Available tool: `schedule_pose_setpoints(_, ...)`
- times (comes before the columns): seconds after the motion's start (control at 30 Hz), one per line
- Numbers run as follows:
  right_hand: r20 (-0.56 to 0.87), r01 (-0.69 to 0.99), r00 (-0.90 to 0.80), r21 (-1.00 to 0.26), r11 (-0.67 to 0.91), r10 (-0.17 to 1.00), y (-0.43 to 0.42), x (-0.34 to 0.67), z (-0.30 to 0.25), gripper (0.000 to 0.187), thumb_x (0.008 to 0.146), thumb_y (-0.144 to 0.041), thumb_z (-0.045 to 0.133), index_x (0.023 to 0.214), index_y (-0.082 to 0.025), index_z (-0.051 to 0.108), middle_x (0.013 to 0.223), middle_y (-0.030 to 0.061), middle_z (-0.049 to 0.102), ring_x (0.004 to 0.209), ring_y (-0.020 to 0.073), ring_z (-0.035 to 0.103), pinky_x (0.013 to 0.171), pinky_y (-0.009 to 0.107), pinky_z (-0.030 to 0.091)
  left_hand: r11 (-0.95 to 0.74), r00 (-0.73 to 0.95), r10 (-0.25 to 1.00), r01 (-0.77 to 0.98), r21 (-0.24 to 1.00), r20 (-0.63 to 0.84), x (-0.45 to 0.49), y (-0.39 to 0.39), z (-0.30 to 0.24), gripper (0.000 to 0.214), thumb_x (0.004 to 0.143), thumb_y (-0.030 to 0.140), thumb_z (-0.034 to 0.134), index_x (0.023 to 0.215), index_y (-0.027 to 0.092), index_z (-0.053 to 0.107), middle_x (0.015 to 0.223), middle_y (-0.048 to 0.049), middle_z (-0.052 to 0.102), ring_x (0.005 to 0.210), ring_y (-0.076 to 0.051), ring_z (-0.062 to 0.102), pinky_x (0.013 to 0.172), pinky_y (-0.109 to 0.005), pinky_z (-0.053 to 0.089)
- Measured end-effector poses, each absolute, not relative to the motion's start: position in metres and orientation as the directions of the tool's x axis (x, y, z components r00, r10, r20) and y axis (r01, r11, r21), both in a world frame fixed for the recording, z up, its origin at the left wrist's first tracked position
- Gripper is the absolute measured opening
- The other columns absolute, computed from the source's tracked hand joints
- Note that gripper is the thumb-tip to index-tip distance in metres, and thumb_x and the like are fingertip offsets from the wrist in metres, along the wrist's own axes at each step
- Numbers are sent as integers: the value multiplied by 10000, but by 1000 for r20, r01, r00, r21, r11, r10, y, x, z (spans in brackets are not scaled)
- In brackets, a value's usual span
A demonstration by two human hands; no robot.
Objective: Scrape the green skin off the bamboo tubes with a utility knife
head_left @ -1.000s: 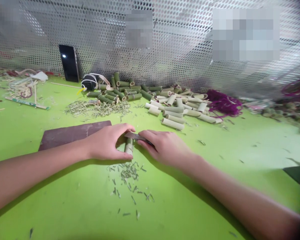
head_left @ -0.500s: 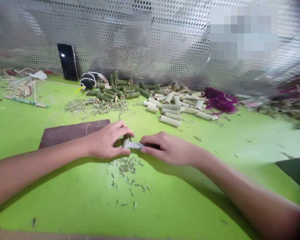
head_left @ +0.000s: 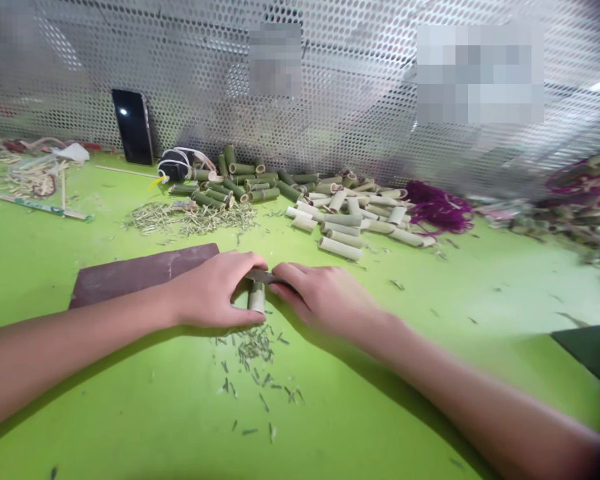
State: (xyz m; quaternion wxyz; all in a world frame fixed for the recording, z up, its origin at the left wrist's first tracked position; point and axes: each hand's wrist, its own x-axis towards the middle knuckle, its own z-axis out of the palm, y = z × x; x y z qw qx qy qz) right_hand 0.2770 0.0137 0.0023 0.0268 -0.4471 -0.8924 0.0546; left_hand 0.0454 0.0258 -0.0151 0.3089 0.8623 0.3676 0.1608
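Note:
Between the thumb and fingers of my left hand [head_left: 225, 290] is a short bamboo tube [head_left: 257, 298], pale on its lower side and greenish near the top. My right hand [head_left: 320, 290] is closed around the handle of a small knife [head_left: 260, 275]. The blade lies across the far end of the tube, close to my left fingertips. Thin green shavings [head_left: 257, 345] are scattered on the table below the tube. A brown flat board [head_left: 140, 272] lies behind my left forearm, partly hidden by it.
Green bamboo pieces [head_left: 245, 180] and pale scraped ones [head_left: 341, 249] are heaped at the back. Beside them lies purple string [head_left: 440, 207]. A phone [head_left: 133, 127] leans on the perforated metal wall [head_left: 340, 100]. A dark green object [head_left: 593, 353] sits at right.
The knife has moved from the tube's near part to its far end, its blade now turned across the top. More of the tube's pale side shows between my left fingers.

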Motion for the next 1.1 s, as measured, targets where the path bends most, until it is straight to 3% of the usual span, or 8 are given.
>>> schedule_pose_setpoints(0.23, -12, 770, -620, -201, 605, 785, 18, 283, -3, 267, 1083, -371, 430, 970, -203, 605, 717, 5, 663, 544, 130, 537, 530, 251, 323, -592, 706, 703, 513, 622, 87, 44, 28, -19, 632, 871, 657, 680, 1278, 191, 553, 1184, -126, 657, 1025, -293, 619, 870, -432, 520)
schedule_pose_setpoints(0.43, -4, 764, -622, -221, 606, 783, 15, 283, -1, 250, 1076, -360, 454, 962, -201, 609, 712, 2, 658, 536, 125, 521, 534, 258, 307, -599, 703, 705, 518, 611, 96, 44, 28, -20, 599, 867, 619, 700, 1260, 200, 531, 1156, -110, 647, 976, -273, 613, 821, -412, 515)
schedule_pose_setpoints(0.63, -41, 770, -615, -246, 589, 787, 16, 281, 0, 232, 1066, -351, 472, 960, -199, 611, 677, -6, 633, 523, 123, 503, 532, 260, 298, -645, 744, 658, 479, 596, 114, 42, 31, -22, 503, 910, 616, 632, 1143, 184, 526, 1160, -129, 606, 1007, -279, 580, 877, -456, 506)
schedule_pose_setpoints(1.0, -253, 662, -715, -546, 514, 652, 26, 296, 11, 400, 1055, -502, 417, 959, -190, 648, 705, 2, 641, 559, 137, 527, 567, 289, 397, -633, 759, 648, 493, 597, 59, 41, 28, -22, 476, 966, 598, 565, 1262, 226, 588, 1249, -124, 556, 1095, -300, 579, 957, -515, 521)
schedule_pose_setpoints(1.1, -259, 680, -694, -542, 493, 672, 24, 300, 12, 412, 1044, -512, 412, 948, -189, 649, 693, 4, 632, 553, 141, 523, 560, 290, 401, -604, 732, 680, 527, 598, 41, 40, 29, -24, 637, 954, 645, 558, 1429, 228, 484, 1310, -152, 573, 1119, -323, 594, 956, -537, 526)
